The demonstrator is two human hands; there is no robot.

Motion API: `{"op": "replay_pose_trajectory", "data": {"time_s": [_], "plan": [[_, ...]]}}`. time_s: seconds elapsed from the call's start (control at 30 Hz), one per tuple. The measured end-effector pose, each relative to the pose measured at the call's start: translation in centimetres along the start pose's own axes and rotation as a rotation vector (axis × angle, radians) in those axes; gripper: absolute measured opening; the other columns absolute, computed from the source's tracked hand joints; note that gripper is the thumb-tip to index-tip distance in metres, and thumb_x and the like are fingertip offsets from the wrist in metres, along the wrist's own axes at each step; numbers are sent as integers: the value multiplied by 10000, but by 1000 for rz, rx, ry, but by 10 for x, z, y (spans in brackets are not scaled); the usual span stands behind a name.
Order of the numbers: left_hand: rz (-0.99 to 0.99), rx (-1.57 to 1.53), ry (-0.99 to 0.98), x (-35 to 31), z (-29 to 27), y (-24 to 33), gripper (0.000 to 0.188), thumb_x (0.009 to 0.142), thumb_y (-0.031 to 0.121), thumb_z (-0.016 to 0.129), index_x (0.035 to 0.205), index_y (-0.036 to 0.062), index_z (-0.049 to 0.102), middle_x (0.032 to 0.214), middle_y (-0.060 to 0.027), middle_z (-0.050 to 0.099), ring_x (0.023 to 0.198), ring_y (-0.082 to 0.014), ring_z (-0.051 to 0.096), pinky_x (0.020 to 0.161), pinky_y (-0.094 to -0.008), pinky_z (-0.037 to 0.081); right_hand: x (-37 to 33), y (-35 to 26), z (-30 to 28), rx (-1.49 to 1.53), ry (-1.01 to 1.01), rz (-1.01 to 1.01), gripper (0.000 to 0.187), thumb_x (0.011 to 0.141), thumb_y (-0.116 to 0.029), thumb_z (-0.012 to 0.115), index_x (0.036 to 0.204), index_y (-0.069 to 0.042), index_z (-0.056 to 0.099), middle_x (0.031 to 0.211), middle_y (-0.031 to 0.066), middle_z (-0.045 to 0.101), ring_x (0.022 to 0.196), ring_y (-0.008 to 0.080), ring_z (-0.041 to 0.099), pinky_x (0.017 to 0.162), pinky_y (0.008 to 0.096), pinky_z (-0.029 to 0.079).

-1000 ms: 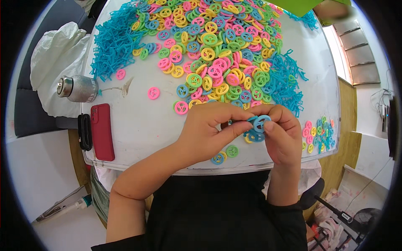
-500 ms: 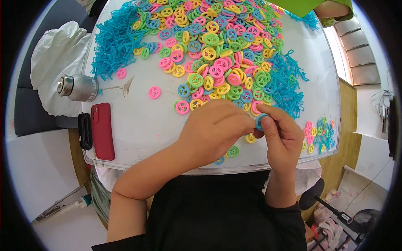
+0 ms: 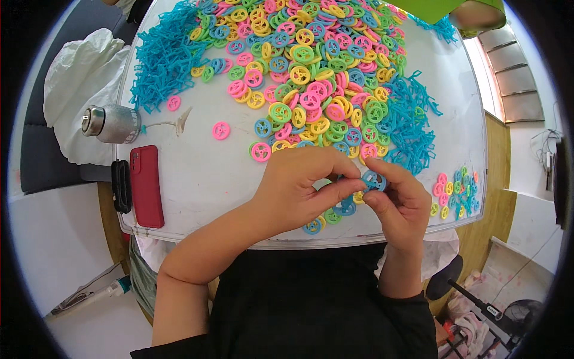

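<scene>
My right hand [image 3: 402, 206] pinches a small blue spoked wheel [image 3: 375, 180] between thumb and fingers above the near part of the table. My left hand [image 3: 299, 185] is closed, thumb and forefinger pinched at the left edge of that wheel on a small blue plastic piece, mostly hidden by the fingers. Just below the left fingertips shows another blue wheel [image 3: 345, 207]; whether it hangs from the held piece I cannot tell. A green wheel [image 3: 332, 216] and a blue wheel [image 3: 312, 227] lie near the table's front edge.
A big heap of coloured wheels [image 3: 311, 99] spreads across the white table, with piles of blue link pieces [image 3: 161, 66] on both sides. A red phone [image 3: 147, 188], a black case [image 3: 121, 186] and a metal flask [image 3: 110, 124] stand left. A small mixed group [image 3: 457, 191] lies right. Someone's green sleeve [image 3: 427, 9] shows at the far side.
The blue wheel in my right hand has turned to show its spokes. My left thumb has come into view, pinching beside it. A second blue wheel now shows below my left fingertips.
</scene>
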State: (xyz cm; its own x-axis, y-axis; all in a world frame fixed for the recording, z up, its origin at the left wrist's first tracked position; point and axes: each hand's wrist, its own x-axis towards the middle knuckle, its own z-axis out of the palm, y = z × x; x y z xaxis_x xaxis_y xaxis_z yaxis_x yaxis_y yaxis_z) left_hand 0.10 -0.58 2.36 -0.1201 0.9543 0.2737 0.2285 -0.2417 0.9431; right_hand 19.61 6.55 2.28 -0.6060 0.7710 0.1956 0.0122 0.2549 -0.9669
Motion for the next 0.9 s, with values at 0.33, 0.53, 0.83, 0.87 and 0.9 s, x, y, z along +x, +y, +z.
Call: {"op": "replay_pose_trajectory", "data": {"time_s": [0.33, 0.53, 0.83, 0.87, 0.9], "plan": [[140, 74, 17, -3, 6, -6, 175, 795, 48, 814, 944, 43, 721, 874, -83, 730, 791, -192, 711, 686, -295, 538, -2, -33, -7, 430, -36, 523, 336, 917, -31, 686, 1246, 18, 636, 774, 56, 671, 650, 122, 613, 558, 265, 489], [287, 118, -98, 5, 3, -5, 283, 777, 139, 838, 1017, 51, 717, 996, -95, 739, 870, -258, 716, 733, -332, 550, -24, -26, -11, -22, 26, 214, 299, 868, 26, 647, 1165, 54, 658, 902, 117, 695, 670, 163, 662, 628, 267, 515], [151, 104, -3, 9, -16, 10, 199, 811, 74, 778, 1003, 53, 729, 929, -89, 738, 824, -224, 716, 697, -306, 539, -152, -34, -176, -702, -275, 1068, 369, 801, -84, 745, 1156, -6, 685, 817, 156, 712, 728, 269, 703, 643, 335, 520], [142, 87, 28, 10, -16, 9, 179, 819, 53, 764, 994, 43, 728, 905, -87, 737, 804, -212, 715, 685, -300, 536, -170, -18, -175, -1022, -201, 978, 389, 801, -114, 760, 1168, -15, 677, 808, 169, 705, 728, 289, 699, 646, 348, 522], [136, 80, 59, 12, -15, 10, 160, 826, 32, 749, 985, 34, 728, 882, -84, 736, 783, -199, 713, 672, -293, 534, -171, -12, -170, -1330, -122, 859, 412, 800, -145, 775, 1179, -23, 669, 798, 182, 699, 728, 310, 695, 649, 361, 525]]}}
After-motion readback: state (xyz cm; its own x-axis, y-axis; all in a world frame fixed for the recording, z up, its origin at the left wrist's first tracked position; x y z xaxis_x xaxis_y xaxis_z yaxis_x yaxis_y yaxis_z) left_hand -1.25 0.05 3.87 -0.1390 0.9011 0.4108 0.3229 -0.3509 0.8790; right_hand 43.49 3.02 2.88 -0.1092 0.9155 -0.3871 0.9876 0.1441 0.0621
